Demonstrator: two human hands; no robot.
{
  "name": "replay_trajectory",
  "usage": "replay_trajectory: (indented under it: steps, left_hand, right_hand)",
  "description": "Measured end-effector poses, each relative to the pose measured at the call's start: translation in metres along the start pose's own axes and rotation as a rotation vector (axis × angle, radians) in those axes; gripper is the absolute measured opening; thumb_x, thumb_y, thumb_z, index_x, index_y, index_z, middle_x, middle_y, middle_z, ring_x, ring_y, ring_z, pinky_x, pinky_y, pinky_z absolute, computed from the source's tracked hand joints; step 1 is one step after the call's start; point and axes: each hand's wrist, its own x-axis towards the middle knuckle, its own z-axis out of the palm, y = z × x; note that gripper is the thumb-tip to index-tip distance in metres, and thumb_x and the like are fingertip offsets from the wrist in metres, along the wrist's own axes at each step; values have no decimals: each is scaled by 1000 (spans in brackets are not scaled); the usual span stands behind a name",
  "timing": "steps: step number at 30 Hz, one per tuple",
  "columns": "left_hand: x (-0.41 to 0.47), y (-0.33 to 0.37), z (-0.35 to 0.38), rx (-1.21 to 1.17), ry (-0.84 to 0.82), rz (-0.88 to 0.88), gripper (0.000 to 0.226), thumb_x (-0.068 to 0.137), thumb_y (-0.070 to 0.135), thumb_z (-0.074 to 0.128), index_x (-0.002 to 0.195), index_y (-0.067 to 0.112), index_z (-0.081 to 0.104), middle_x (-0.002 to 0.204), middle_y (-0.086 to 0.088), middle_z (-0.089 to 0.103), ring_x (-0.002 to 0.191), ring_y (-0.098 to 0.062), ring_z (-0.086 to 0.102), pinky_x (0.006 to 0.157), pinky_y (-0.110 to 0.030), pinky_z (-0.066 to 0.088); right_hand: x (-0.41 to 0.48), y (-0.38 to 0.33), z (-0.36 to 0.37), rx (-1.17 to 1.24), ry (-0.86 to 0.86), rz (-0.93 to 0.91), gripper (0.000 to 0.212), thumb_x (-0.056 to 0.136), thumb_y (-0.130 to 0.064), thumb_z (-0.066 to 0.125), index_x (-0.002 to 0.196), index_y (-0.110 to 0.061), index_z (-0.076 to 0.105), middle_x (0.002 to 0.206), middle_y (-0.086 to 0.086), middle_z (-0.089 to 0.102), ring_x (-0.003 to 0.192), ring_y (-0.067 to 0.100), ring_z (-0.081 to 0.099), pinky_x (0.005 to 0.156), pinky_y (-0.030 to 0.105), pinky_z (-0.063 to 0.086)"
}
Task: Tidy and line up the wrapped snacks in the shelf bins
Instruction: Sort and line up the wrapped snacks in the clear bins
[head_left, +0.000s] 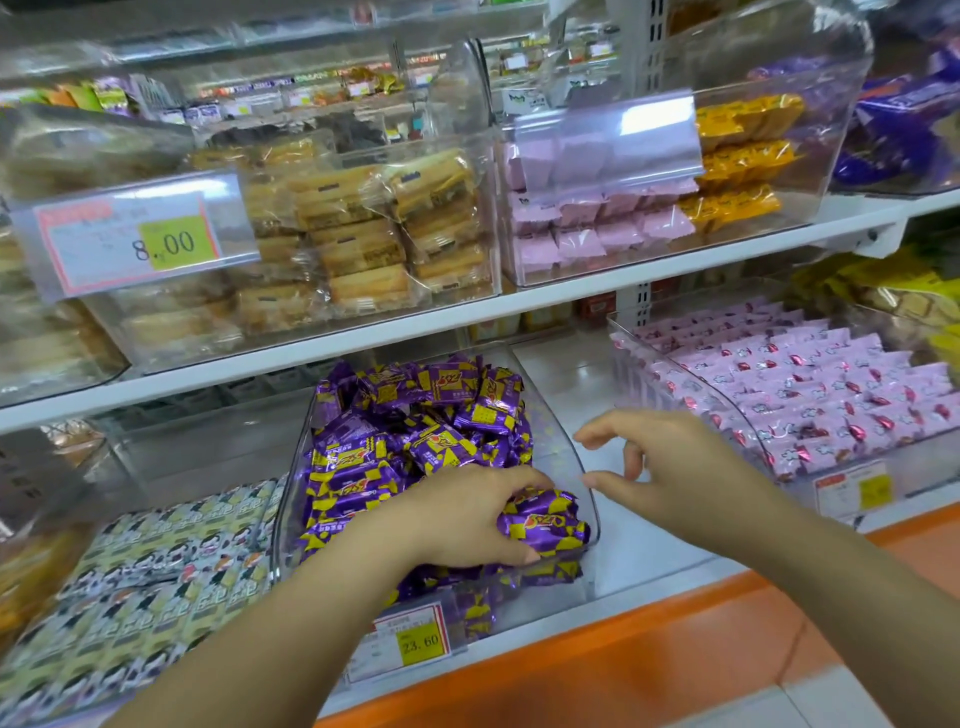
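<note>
1. Shelf board (311, 353) — white, runs directly above the clear bin (558, 436).
2. Clear bin: sits on the lower shelf, front wall toward the person.
3. Pink snacks (810, 384): lined up in rows in a neighbouring bin, right of the clear bin.
4. Purple snacks (415, 431): heaped unevenly inside the clear bin, wrappers lying at mixed angles.
5. Left hand (467, 519): inside the clear bin near its front right corner, fingers curled round one purple packet (545, 527).
6. Right hand (665, 467) — just outside the clear bin's right wall, fingers loosely spread, holding nothing.
7. Price tag (410, 642): on the clear bin's front, reads 23.60.
</note>
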Motion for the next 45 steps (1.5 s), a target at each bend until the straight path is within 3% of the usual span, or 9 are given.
replay_trajectory:
  steps: [3,8,16,22,26,30,37,42,45]
  left_hand:
    - [1,-2,-1,-10,-43,-18,68,85,53,61,144,39,29,140,5,49,123,-18,48,93,-26,37]
    - [5,-5,-3,-25,-180,-47,70,87,59,53,147,43,20,152,8,35,136,-17,36,109,-35,34]
    - [9,-5,-15,-247,-309,-78,66,85,38,66,141,42,33,145,5,42,130,-8,41,106,-26,36]
    - [17,-2,-13,-225,-238,-93,63,84,31,64,140,37,36,137,1,45,116,-9,49,87,-20,39]
    - [16,-9,-13,-282,-146,-123,61,82,31,66,138,35,41,133,4,49,118,-6,49,90,-19,41]
    - [14,-12,-16,-346,-201,-129,57,85,35,65,137,39,42,128,5,48,116,-8,52,99,-27,44]
    - [28,-5,-7,-72,-356,-28,66,87,38,64,145,36,33,145,2,44,130,-14,44,107,-34,38]
    - [26,3,16,267,-226,40,70,82,53,63,144,40,32,134,-3,42,123,-24,44,92,-38,27]
    - [22,3,14,174,-138,66,60,86,46,63,140,41,39,126,2,46,115,-19,48,86,-33,28]
  right_hand:
    - [1,3,0,21,-4,3,24,81,-31,70,104,-30,64,92,-26,56,62,7,54,63,7,36]
    - [3,5,0,49,13,14,20,82,-28,69,101,-28,66,87,-30,55,69,7,54,63,6,38]
    - [2,6,1,78,27,10,18,83,-27,69,100,-27,66,79,-31,52,73,6,55,64,7,39]
    - [3,7,3,90,31,4,17,83,-25,69,99,-26,67,76,-31,52,74,6,55,64,7,40]
    - [2,8,2,106,47,10,14,83,-25,69,96,-29,66,72,-31,52,71,5,55,62,6,38]
    - [2,8,1,116,40,0,17,84,-26,68,89,-38,57,81,-30,55,69,4,54,62,12,38]
    - [3,6,2,95,45,3,14,83,-25,68,97,-28,67,70,-31,53,74,6,55,61,7,39]
    - [0,4,3,107,35,-21,14,83,-22,69,97,-23,68,71,-52,46,74,9,54,62,7,38]
    - [-1,5,3,113,48,0,14,83,-23,69,97,-23,68,66,-35,55,70,8,54,61,7,38]
